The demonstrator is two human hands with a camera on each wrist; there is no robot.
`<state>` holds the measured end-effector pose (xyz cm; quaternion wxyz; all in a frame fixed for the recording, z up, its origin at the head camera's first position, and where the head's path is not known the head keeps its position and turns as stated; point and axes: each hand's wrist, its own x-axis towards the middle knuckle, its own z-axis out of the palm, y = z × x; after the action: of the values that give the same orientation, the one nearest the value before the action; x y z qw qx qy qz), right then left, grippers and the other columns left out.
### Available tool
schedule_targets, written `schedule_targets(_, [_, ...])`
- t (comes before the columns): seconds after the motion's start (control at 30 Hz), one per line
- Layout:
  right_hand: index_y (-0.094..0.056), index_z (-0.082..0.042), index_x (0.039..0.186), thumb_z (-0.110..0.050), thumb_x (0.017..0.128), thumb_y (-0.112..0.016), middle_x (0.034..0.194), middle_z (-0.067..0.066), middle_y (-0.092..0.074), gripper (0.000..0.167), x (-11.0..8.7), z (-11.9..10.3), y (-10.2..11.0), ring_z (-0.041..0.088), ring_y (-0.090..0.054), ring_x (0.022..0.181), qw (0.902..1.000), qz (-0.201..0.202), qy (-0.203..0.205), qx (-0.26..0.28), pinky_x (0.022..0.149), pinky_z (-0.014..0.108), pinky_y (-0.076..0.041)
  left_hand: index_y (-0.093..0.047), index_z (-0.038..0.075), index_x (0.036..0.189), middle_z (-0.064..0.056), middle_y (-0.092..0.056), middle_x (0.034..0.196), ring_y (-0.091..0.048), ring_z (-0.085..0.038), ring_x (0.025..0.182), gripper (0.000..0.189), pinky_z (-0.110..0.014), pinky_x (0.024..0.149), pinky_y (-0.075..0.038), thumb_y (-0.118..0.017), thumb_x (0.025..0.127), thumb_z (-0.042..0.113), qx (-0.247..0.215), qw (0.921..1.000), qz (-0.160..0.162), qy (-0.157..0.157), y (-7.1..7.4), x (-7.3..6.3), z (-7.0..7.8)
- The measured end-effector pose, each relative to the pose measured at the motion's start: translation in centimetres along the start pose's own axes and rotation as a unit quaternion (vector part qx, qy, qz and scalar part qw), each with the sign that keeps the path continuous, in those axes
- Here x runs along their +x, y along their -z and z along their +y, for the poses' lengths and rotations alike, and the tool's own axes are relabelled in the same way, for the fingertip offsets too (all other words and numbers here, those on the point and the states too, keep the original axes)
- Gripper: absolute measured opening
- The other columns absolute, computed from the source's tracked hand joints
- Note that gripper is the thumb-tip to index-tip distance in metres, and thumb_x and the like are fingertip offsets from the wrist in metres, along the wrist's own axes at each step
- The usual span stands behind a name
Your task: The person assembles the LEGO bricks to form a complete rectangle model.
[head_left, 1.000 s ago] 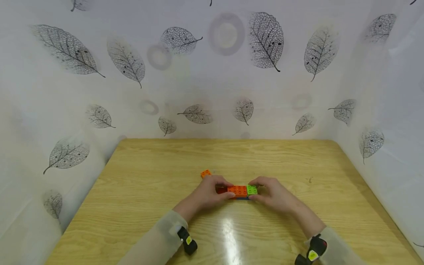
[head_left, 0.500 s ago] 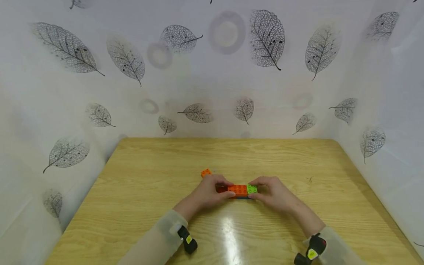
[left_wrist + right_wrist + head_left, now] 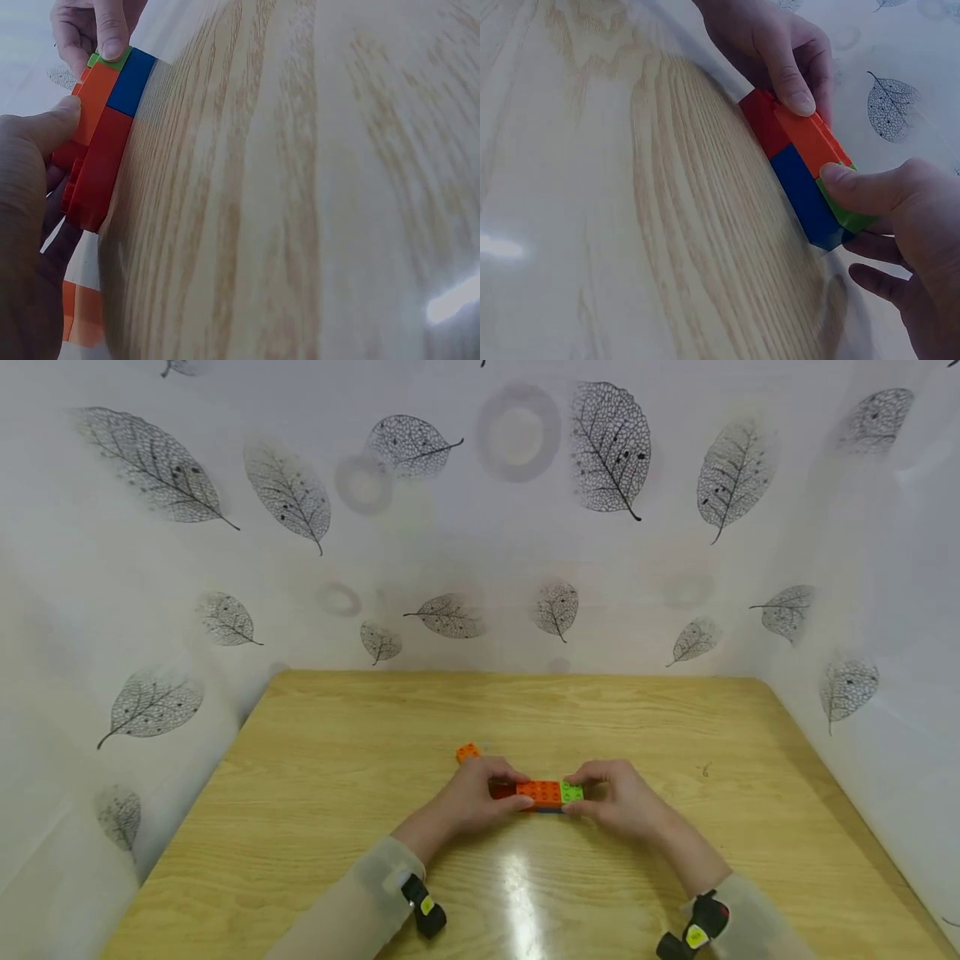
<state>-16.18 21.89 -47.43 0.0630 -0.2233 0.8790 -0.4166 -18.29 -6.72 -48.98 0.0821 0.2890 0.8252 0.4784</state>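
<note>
Right sleeve [image 3: 757, 922] shifted slightly toward the table's [image 3: 337, 718] left edge, left hand [image 3: 474, 795] pinching orange brick [image 3: 540, 792], right hand [image 3: 628, 800] pinching green brick [image 3: 573, 792], 1 blue brick [image 3: 802, 196] beneath.

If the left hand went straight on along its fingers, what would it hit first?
Past the long orange brick it holds, the left hand would probably meet the green brick pinched by the right hand; the two bricks sit end to end, though its exact line is hard to judge.
</note>
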Motion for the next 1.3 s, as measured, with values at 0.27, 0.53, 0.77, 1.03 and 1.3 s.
schedule_targets(0.27, [-0.08, -0.013, 0.115, -0.025, 0.088, -0.089, 0.104, -0.007, -0.074, 0.03, 0.0, -0.1, -0.3, 0.016, -0.066, 0.092, 0.9999, 0.005, -0.003, 0.015, 0.085, 0.036, -0.056, -0.081, 0.016, 0.12, 0.011, -0.072, 0.106, -0.067, -0.006, 0.1, 0.029, -0.028, 0.092, -0.056, -0.084, 0.095, 0.031, 0.007, 1.0, 0.001, 0.003, 0.2, -0.2, 0.0])
schedule_targets(0.53, [-0.08, -0.013, 0.116, -0.027, 0.088, -0.089, 0.106, -0.006, -0.074, 0.033, -0.1, -0.3, -0.5, 0.016, -0.064, 0.093, 0.9995, 0.001, -0.032, -0.002, 0.084, 0.036, -0.056, -0.08, 0.018, 0.124, 0.011, -0.073, 0.112, -0.066, -0.004, 0.106, 0.034, -0.026, 0.094, -0.055, -0.082, 0.096, 0.036, 0.031, 0.9992, -0.022, 0.009, 0.5, -0.4, 0.0])
schedule_targets(0.77, [-0.08, -0.011, 0.118, -0.031, 0.088, -0.089, 0.111, -0.001, -0.076, 0.037, -0.2, -0.2, -0.4, 0.014, -0.067, 0.093, 0.9996, 0.007, -0.024, -0.015, 0.084, 0.035, -0.058, -0.078, 0.019, 0.127, 0.012, -0.073, 0.117, -0.065, -0.002, 0.107, 0.035, -0.026, 0.094, -0.054, -0.077, 0.099, 0.04, 0.067, 0.9969, -0.04, -0.008, 0.9, -0.3, 0.2])
schedule_targets(1.03, [-0.08, -0.012, 0.119, -0.031, 0.088, -0.09, 0.113, 0.0, -0.077, 0.038, -0.4, 0.0, -0.5, 0.014, -0.068, 0.094, 0.9993, 0.013, -0.034, -0.007, 0.086, 0.035, -0.058, -0.076, 0.013, 0.131, 0.006, -0.073, 0.123, -0.065, -0.007, 0.113, 0.044, -0.029, 0.097, -0.054, -0.077, 0.098, 0.042, 0.08, 0.9958, -0.043, -0.008, 1.4, -0.3, 0.4])
schedule_targets(1.3, [-0.08, -0.012, 0.119, -0.03, 0.088, -0.089, 0.113, 0.0, -0.077, 0.038, -0.5, 0.0, -0.5, 0.015, -0.068, 0.094, 0.9995, 0.016, -0.027, 0.001, 0.087, 0.035, -0.058, -0.075, 0.008, 0.131, -0.002, -0.075, 0.124, -0.068, -0.016, 0.115, 0.044, -0.037, 0.1, -0.054, -0.079, 0.098, 0.036, 0.107, 0.9935, -0.024, -0.029, 2.6, -0.3, 0.2])
